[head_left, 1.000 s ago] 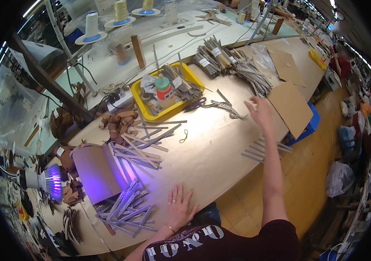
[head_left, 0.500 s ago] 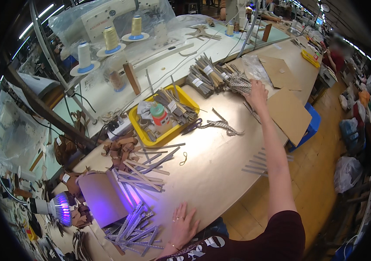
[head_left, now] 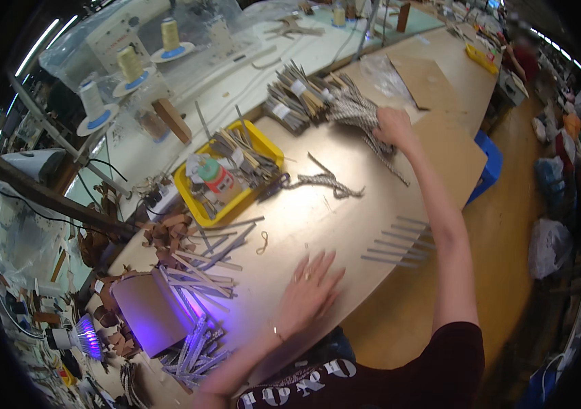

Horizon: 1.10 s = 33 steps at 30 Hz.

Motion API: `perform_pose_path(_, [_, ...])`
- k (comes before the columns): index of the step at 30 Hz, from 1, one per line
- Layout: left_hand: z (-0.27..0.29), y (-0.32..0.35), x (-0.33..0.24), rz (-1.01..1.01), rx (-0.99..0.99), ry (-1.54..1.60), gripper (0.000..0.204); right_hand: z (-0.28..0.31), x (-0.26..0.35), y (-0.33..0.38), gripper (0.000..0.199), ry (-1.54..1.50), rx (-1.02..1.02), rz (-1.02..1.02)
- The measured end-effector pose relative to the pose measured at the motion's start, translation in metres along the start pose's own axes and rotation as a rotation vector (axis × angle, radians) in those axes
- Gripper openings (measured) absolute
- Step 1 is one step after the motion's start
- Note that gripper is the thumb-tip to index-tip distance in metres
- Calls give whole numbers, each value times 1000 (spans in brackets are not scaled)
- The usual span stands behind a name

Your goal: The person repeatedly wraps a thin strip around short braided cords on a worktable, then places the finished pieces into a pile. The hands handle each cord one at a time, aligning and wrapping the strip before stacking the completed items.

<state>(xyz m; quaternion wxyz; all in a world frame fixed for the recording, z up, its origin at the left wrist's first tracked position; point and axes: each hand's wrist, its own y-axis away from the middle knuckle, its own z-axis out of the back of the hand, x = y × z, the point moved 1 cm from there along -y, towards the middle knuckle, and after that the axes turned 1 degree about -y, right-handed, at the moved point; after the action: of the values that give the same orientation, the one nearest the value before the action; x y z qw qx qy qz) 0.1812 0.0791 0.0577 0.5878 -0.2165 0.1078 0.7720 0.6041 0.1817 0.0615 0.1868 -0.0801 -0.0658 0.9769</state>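
At the far side of the table, my right hand [head_left: 394,129] is closed round the near end of a bundle of braided strips [head_left: 355,111]; some strips hang below it onto the table. My left hand [head_left: 309,288] holds nothing, its fingers stretched out over the near part of the tabletop. A few loose braided strips [head_left: 328,181] lie between the bundle and a yellow tray [head_left: 218,218]. Several flat grey strips [head_left: 396,244] lie in a row along the table's right edge. More braided strips [head_left: 195,347] are heaped at the lower left, by a violet-lit brown board [head_left: 151,310].
The tray holds a green-capped bottle [head_left: 217,178] and strip bundles. Scissors [head_left: 274,187] lie beside it. Tied strip bundles [head_left: 290,102] and cardboard sheets [head_left: 450,150] are at the back. A lamp [head_left: 83,339] shines from the left. Thread cones [head_left: 130,65] stand beyond the tray.
My left hand has lifted and moved up and right over the table. My right hand has drawn strips of the braided bundle slightly toward me. The whole view has shifted a little.
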Motion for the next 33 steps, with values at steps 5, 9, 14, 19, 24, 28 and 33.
perform_pose_path(5, [23, -124, 42, -168, -275, -165, 93, -13, 19, 11, 29, -85, -99, 116])
perform_pose_path(9, [33, -252, 76, -171, -262, -252, 101, -14, 30, 20, 23, -145, -111, 134])
perform_pose_path(14, [7, -320, 114, -219, -150, -236, 98, 4, 28, 26, 21, -40, 91, 131])
perform_pose_path(19, [-18, -330, 156, -231, -162, -188, 74, 11, 28, 39, 36, 45, 5, 133])
perform_pose_path(24, [-17, -334, 165, -258, -206, -327, 58, 9, 21, 41, 27, 159, -77, 141])
perform_pose_path(28, [-5, -337, 163, -216, -148, -322, 53, 19, 6, 49, 10, 210, -120, 102])
perform_pose_path(33, [-7, -339, 164, -170, -138, -270, 52, 41, -21, 67, 8, 294, -218, 170])
